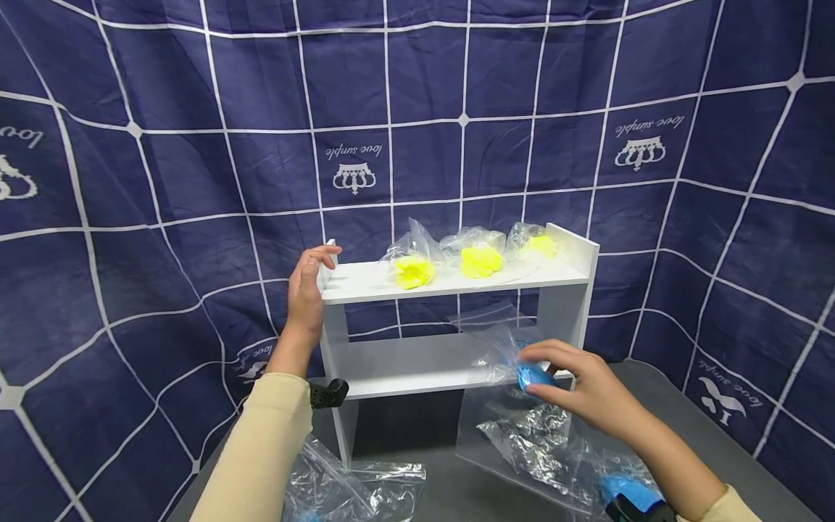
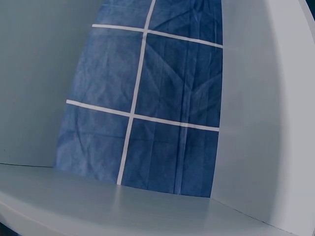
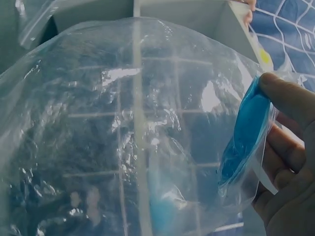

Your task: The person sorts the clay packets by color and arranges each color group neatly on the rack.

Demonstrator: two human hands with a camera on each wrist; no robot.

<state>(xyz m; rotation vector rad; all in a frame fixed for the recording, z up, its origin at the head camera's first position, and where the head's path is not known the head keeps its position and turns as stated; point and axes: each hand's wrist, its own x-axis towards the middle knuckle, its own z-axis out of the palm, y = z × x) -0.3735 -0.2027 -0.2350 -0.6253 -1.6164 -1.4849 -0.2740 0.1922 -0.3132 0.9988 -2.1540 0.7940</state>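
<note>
White two-tier shelf unit (image 1: pixel 450 281) on a dark grey surface (image 1: pixel 659 406), before a navy grid-patterned cloth backdrop (image 1: pixel 196 109). Head view: top shelf carries three clear bags of yellow pieces (image 1: pixel 472 257) in a row; left hand (image 1: pixel 308 284) curls its fingers over the unit's left upper corner, bracing it. Right hand (image 1: pixel 583 388), in front of the lower shelf at its right end, pinches a clear bag holding a blue piece (image 1: pixel 531 375). More crumpled clear bags (image 1: pixel 541 442) lie on the surface below that hand, another heap (image 1: pixel 352 489) near the left sleeve; a second blue item (image 1: pixel 629 491) sits beside the right wrist. Left wrist view: only white shelf panels (image 2: pixel 261 113) and the backdrop seen between them; the hand itself is out of frame. Right wrist view: right-hand fingers (image 3: pixel 290 101) and thumb clamp the bag's film (image 3: pixel 138 132) around the blue piece (image 3: pixel 246 132), the rest of the bag ballooning loose toward the shelf. Risks, as judged: slick film may slip through the pinch and drop the bag; the loose bulk may snag the shelf edge or side panel; a nudged unit may shed the yellow bags.
</note>
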